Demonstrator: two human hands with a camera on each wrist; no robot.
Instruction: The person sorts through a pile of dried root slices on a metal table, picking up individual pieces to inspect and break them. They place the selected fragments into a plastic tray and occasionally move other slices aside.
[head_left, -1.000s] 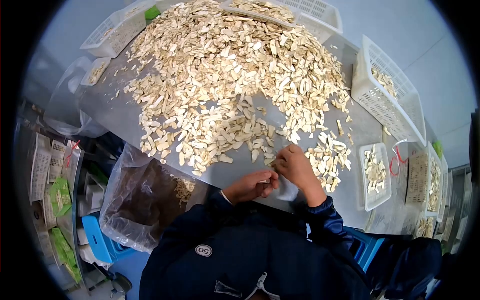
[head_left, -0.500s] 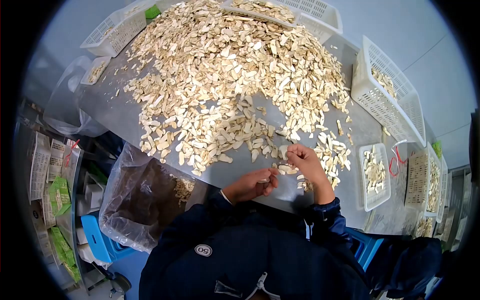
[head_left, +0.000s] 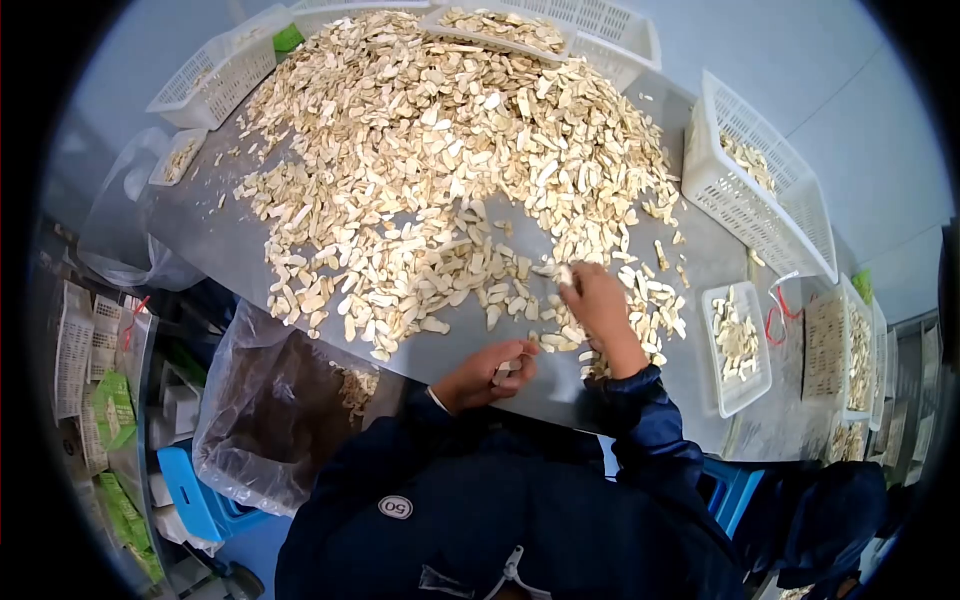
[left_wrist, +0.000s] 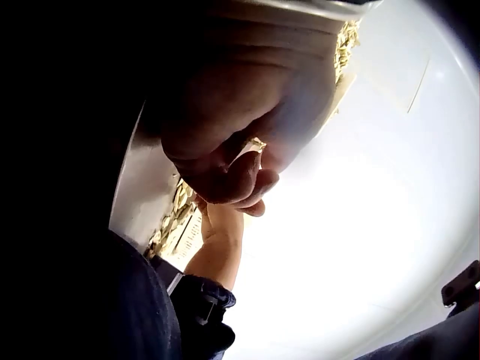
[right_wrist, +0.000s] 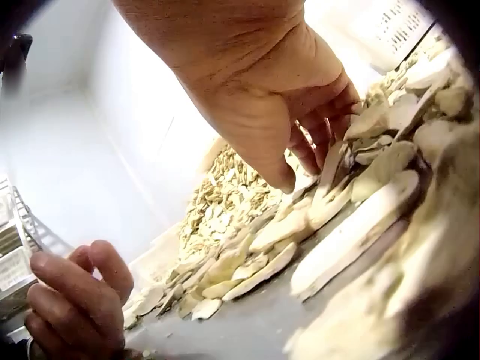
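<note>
A wide heap of pale dried slices (head_left: 400,170) covers the middle of the grey metal table (head_left: 460,350). Near the table's front edge, the left hand (head_left: 487,374) has its fingers curled round a pale slice (head_left: 507,368); the left wrist view shows part of that slice (left_wrist: 255,146) between the fingers of the left hand (left_wrist: 232,127). The right hand (head_left: 600,307) reaches to slices right of centre, its fingertips at a pale slice (head_left: 564,275). In the right wrist view the thumb and fingers of the right hand (right_wrist: 262,97) are bent at the slices, a light piece partly visible between them.
A small white tray of slices (head_left: 715,350) lies at the right, with a perforated white basket (head_left: 740,205) behind it. Other baskets (head_left: 215,85) line the back. A plastic-lined bin (head_left: 235,430) stands below the left edge. A red cord (head_left: 775,315) is near the right tray.
The right hand has moved from beside the left hand out to the slices, away from the body. A whitish item under it earlier is no longer seen. The left hand has turned slightly, still holding its slice.
</note>
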